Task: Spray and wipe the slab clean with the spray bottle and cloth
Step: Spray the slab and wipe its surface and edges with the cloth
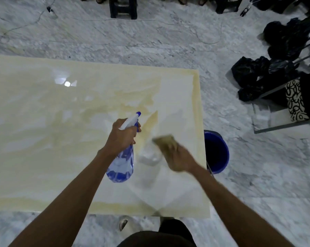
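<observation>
A large glossy cream slab (43,139) with yellowish streaks fills the left and middle of the view. My left hand (122,136) grips the neck of a clear blue spray bottle (121,166) above the slab, its white and blue nozzle pointing away from me. To its right, my right hand (179,157) is blurred and presses a tan cloth (165,139) onto the slab near the right edge. A paler, cleaner patch lies around the cloth.
A blue bucket (216,152) stands on the marble floor just past the slab's right edge. Black plastic bags (254,75) and a metal frame (282,127) lie further right. A dark stool (123,8) stands at the top. My foot (123,222) shows below the slab's near edge.
</observation>
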A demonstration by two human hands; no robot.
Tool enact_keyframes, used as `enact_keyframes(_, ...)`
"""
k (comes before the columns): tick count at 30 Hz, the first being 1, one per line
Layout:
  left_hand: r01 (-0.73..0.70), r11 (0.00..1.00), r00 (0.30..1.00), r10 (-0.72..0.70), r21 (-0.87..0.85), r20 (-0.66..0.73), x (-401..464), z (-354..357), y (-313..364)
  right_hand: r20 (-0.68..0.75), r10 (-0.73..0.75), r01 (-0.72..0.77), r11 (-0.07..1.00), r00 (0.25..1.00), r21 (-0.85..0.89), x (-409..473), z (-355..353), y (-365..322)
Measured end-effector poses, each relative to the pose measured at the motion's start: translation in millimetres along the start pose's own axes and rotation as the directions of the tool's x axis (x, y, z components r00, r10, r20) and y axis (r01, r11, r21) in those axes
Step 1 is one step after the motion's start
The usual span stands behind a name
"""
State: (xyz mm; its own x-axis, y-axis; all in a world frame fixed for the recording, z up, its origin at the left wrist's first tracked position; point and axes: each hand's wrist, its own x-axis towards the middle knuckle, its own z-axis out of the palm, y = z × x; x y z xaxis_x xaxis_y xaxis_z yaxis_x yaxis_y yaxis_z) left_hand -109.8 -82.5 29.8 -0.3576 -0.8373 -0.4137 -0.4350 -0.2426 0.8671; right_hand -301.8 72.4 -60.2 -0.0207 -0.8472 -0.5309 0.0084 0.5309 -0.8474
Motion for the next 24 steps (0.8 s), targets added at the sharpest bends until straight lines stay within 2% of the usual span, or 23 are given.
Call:
enact_keyframes(1,-0.010,1.000,1.000,0.010,0.012,-0.019,8,-4,4,-0.077,0.009,-0.004,0.998,0.997,0.063,27,-19,-21)
enact_keyframes(2,-0.017,1.000,0.999,0.018,0.018,-0.043,17,-8,8,-0.177,0.045,-0.038,0.998,0.983,0.041,56,-37,-50)
enact_keyframes(4,-0.029,0.999,0.995,0.031,0.020,-0.094,36,-15,17,-0.333,-0.106,-0.022,0.933,0.937,-0.359,121,-70,-100)
enact_keyframes(5,-0.033,0.999,0.992,0.036,0.025,-0.117,45,-18,20,-0.347,-0.241,0.013,0.837,0.906,-0.547,153,-81,-118)
enact_keyframes(7,-0.042,0.999,0.988,0.046,0.028,-0.149,59,-20,21,-0.288,-0.329,0.010,0.674,0.899,-0.738,215,-93,-137)
enact_keyframes(8,-0.049,0.999,0.986,0.052,0.023,-0.156,65,-21,20,-0.254,-0.326,-0.016,0.588,0.911,-0.809,246,-96,-138)
enact_keyframes(11,-0.067,0.998,0.986,0.064,-0.014,-0.155,67,-20,12,-0.235,-0.108,-0.182,0.363,0.966,-0.914,306,-96,-116)
enact_keyframes(12,-0.067,0.998,0.987,0.063,-0.023,-0.147,64,-21,9,-0.242,-0.064,-0.209,0.328,0.968,-0.921,311,-91,-106)
enact_keyframes(14,-0.071,0.997,0.989,0.067,-0.027,-0.129,54,-23,3,-0.266,-0.047,-0.235,0.337,0.963,-0.912,298,-74,-82)
enact_keyframes(17,-0.059,0.998,0.991,0.058,-0.005,-0.120,32,-31,-3,-0.264,-0.116,-0.210,0.347,0.958,-0.914,244,-35,-46)
enact_keyframes(24,-0.107,0.994,0.994,0.107,-0.005,-0.006,-65,-60,-35,-0.148,-0.117,-0.101,0.336,0.982,-0.937,47,92,76)
